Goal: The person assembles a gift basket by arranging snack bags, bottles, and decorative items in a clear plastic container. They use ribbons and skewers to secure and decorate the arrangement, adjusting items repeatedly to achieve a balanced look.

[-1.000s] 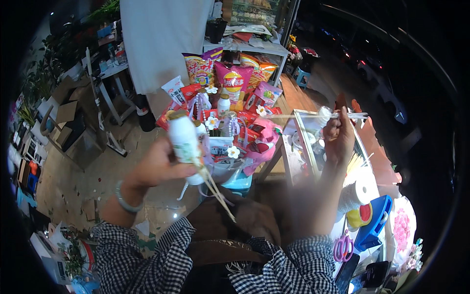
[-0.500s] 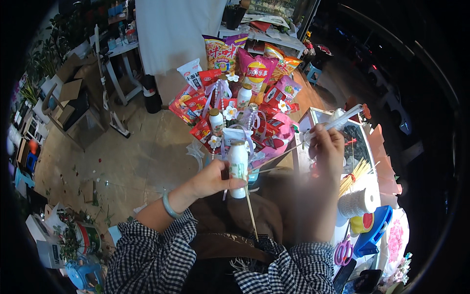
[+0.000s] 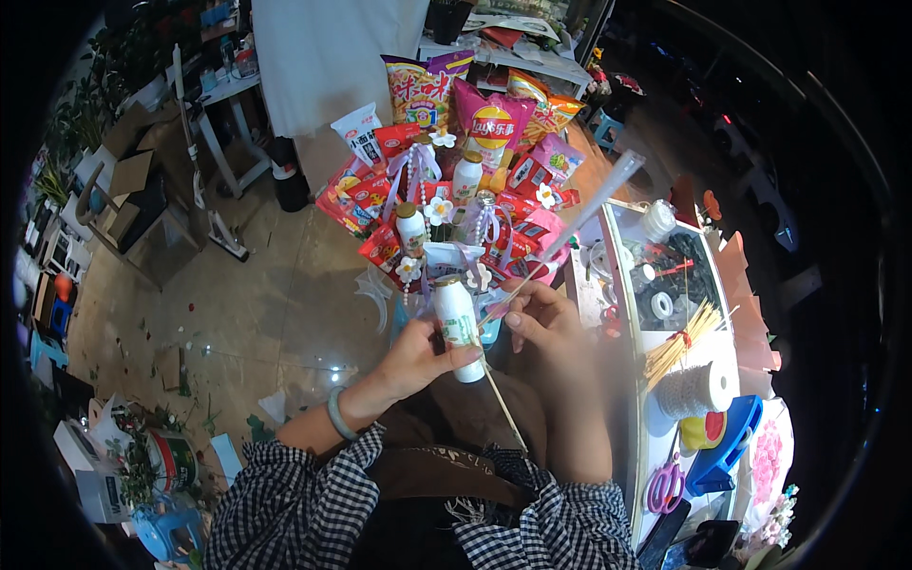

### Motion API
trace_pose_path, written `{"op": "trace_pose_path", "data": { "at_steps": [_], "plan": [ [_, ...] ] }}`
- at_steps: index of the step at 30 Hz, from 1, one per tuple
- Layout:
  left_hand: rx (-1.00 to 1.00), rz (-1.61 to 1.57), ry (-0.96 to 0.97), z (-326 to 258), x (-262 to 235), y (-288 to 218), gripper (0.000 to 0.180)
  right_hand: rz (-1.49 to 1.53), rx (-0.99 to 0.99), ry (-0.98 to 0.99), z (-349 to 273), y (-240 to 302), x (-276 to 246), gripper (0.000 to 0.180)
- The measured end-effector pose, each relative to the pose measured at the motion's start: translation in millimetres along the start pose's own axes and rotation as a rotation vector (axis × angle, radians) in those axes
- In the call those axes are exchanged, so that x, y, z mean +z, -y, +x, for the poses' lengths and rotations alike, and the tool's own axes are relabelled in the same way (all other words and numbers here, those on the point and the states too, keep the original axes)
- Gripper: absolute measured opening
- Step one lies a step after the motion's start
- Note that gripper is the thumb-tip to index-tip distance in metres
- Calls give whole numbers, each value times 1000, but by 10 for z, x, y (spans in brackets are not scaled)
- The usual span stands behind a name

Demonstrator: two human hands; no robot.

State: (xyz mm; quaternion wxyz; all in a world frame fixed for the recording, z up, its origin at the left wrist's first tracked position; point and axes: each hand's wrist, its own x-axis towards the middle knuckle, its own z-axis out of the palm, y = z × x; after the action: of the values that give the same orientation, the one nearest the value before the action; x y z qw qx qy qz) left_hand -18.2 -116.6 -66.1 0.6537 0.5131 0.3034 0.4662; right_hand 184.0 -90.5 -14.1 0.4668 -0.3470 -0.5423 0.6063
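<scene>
My left hand is closed round a small white bottle with a gold cap, held upright and slightly tilted. A thin wooden stick runs down from the bottle toward my lap, lying against it. Just right of the bottle, my right hand pinches a clear, see-through strip that slants up to the right, its far end blurred. Beyond both hands stands a snack bouquet of chip bags, red packets, white flowers, pearl strings, lilac ribbons and more white bottles.
At the right a white table carries bundled wooden sticks, a twine spool, purple scissors and a blue tape dispenser. A wooden chair stands on the left, and leaf scraps lie on the tiled floor.
My right hand has come down and left, close to the bottle, and the clear strip now trails up from it. The bottle stays in my left hand, tilted a little more.
</scene>
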Motion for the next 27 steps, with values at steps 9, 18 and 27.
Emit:
{"op": "trace_pose_path", "data": {
  "at_steps": [9,18,27],
  "plan": [
    [-21,27,92,11,23,-55,35,38,-53,-49,52,131,-193,13],
    [-77,129,90,0,-64,73,40,0,-221,-113,191,678,-347,33],
    [-31,-276,-35,91,-194,149,43,-192,-501,-311,373,1211,-686,16]
  ]
}}
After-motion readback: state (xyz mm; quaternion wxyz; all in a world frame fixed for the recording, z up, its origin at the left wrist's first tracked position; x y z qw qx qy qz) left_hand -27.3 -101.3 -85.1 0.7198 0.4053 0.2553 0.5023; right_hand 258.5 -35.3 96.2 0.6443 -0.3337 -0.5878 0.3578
